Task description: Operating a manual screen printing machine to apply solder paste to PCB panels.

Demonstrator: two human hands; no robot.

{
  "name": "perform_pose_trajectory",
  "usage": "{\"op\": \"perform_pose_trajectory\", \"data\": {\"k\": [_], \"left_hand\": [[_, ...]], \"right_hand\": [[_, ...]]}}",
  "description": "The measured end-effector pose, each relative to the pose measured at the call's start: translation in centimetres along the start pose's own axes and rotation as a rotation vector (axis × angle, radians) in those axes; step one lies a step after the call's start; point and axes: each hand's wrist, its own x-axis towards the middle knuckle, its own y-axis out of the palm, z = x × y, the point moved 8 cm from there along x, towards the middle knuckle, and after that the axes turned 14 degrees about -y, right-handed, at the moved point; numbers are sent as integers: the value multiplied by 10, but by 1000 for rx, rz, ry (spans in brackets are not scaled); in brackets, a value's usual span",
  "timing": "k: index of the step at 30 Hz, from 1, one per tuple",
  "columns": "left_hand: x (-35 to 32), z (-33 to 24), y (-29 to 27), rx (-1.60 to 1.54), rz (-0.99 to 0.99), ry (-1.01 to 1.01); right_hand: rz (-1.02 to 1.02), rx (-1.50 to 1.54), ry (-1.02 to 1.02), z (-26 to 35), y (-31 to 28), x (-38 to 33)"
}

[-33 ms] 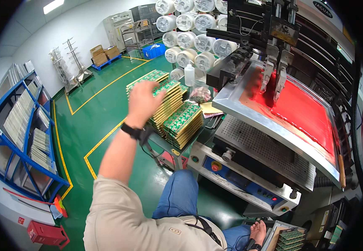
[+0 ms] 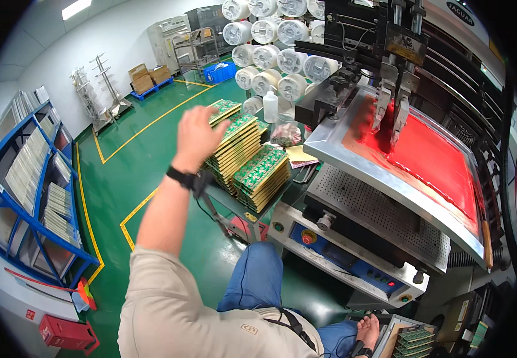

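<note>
My left hand (image 2: 200, 134), with a dark band at the wrist, reaches out beside the farther stacks of green circuit boards (image 2: 234, 134) on a small stand. Its thumb stands apart from the bent fingers, and nothing shows in it. The hand hides part of the leftmost stack. Closer to me is a shorter stack of boards (image 2: 261, 170), with yellowish layers between them. My right hand (image 2: 367, 329) rests low by my knee, fingers loosely extended, with no object visible in it. Next to it a tray holds more green boards (image 2: 413, 341).
At right stands a printing machine with a tilted metal-framed screen (image 2: 354, 134) coated in red, above a perforated plate (image 2: 378, 206). A white bottle (image 2: 270, 107) stands behind the boards. A blue rack (image 2: 38, 185) of frames is at left.
My left hand has shifted slightly left, uncovering more of the board stacks. My right hand and the machine look the same.
</note>
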Motion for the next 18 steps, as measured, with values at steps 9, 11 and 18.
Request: {"op": "perform_pose_trajectory", "data": {"k": [9,11,18], "left_hand": [[61,91,60,155,672,-268],[60,97,70,150,744,-287],[63,92,65,71,622,-232]], "right_hand": [[-24,6,0,-5,3,5],[-4,-2,-6,-5,3,5],[-19,-5,-9,-4,0,3]]}}
